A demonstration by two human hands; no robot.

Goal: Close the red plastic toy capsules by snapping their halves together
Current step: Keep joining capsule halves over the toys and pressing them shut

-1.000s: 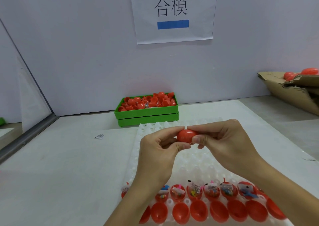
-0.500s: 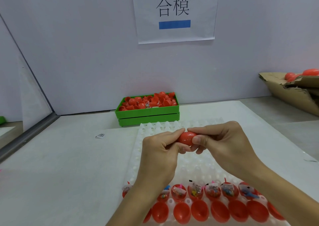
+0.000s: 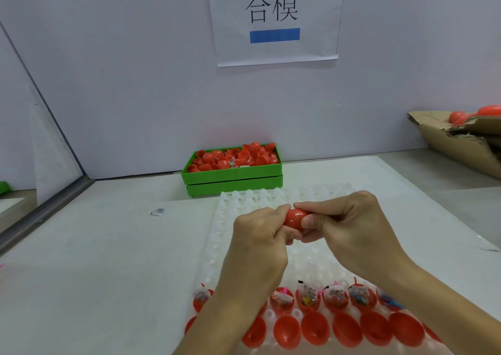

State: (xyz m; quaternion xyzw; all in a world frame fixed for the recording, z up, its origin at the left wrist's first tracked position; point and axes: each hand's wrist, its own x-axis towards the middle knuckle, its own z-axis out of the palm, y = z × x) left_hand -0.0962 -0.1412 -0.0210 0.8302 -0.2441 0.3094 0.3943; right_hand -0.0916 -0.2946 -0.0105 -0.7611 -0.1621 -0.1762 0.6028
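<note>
Both hands, left (image 3: 257,235) and right (image 3: 349,227), clamp one red capsule (image 3: 294,218); green bin (image 3: 233,177) holds red halves (image 3: 233,157).

Left hand (image 3: 260,235) and right hand (image 3: 349,224) together, fingers (image 3: 311,221) curled inward.

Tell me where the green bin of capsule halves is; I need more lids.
In the head view, the green bin sits at the table's far edge against the wall, below the paper sign, just beyond the white tray.
</note>
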